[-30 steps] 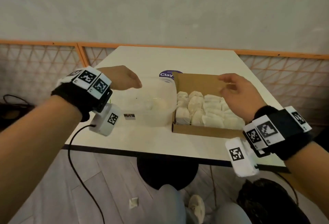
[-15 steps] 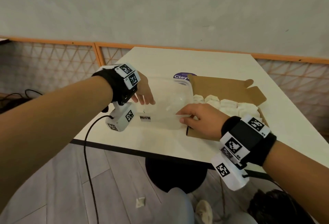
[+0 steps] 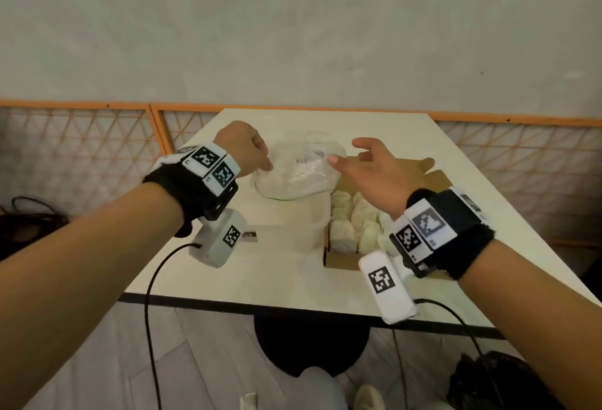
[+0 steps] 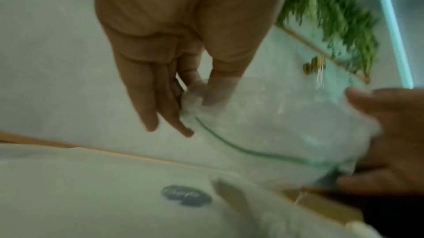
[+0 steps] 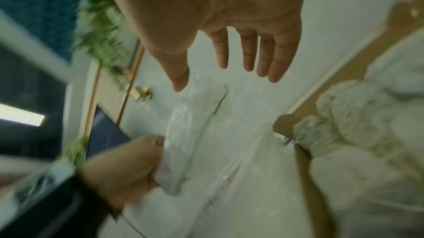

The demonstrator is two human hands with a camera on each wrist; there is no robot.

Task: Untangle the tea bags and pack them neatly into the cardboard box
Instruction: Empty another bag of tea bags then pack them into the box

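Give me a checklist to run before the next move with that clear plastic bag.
1. Left hand pinches the clear plastic bag by its edge: ok.
2. Right hand open, fingers spread beside the bag's other side: ok; whether it touches the bag: cannot tell.
3. Bag lifted off the table, above the clear plastic container: ok.
4. Bag empty: cannot tell, the plastic is blurred.
5. Tea bags lying in rows inside the cardboard box: ok.
6. Box lid flap open: ok.
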